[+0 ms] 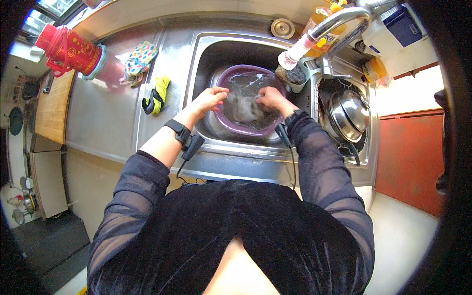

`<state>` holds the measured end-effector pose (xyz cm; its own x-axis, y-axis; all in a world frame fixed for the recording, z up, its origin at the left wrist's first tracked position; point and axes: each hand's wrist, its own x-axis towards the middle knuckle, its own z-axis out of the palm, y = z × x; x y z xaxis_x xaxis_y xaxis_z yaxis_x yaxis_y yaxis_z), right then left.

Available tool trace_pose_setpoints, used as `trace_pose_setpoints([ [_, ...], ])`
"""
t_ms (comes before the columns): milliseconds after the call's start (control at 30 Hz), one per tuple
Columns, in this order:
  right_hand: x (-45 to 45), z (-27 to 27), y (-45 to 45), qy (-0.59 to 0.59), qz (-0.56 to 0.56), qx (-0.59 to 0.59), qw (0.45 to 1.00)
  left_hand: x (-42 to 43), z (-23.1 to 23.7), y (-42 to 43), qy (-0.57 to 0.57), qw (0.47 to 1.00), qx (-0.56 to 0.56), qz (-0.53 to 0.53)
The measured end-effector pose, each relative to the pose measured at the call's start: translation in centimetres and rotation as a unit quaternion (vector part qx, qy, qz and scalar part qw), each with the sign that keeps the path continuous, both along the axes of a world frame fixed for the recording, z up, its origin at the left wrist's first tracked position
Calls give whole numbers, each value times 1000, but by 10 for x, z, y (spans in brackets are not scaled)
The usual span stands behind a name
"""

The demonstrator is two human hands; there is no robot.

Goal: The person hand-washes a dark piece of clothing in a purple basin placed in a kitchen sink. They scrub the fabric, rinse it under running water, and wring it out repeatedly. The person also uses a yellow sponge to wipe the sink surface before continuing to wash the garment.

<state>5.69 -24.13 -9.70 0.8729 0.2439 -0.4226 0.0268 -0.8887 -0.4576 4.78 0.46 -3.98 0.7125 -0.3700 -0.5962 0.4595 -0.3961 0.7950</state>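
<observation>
A purple plastic basin (241, 131) with water stands in the left bowl of a stainless steel sink (206, 55). In the water lies a pale grey, cloth-like thing (245, 110), blurred by the rippling surface. My left hand (211, 99) is over the basin's left rim, fingers a little apart, with nothing visible in them. On the other side my right hand (273, 99) reaches over the water, its fingertips bent down at the surface near the grey thing. Whether they pinch it is hidden by blur.
A chrome faucet (341, 24) arches over the sink's back right, beside a sponge holder (298, 85). Steel bowls (348, 114) sit in the right bowl's rack. On the left counter are a yellow-black cloth (159, 94), a dotted cloth (140, 61) and a red thermos (75, 51).
</observation>
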Motion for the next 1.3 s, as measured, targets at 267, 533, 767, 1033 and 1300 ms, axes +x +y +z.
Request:
trace_pose_setpoints([
  [267, -24, 121, 14, 11, -24, 493, 870, -5, -12, -39, 184, 971, -49, 141],
  [533, -53, 101, 60, -64, -120, 384, 913, 0, -22, -58, 198, 905, -300, 229],
  [767, -20, 44, 77, -221, -269, 248, 904, -9, -6, -83, 77, 935, -231, 256],
  [1033, -24, 56, 70, -156, -287, 258, 909, -2, -1, -67, 144, 966, -115, 181],
  [1300, 0, 41, 63, -179, -392, 273, 860, -12, -3, -77, 124, 969, -109, 182],
])
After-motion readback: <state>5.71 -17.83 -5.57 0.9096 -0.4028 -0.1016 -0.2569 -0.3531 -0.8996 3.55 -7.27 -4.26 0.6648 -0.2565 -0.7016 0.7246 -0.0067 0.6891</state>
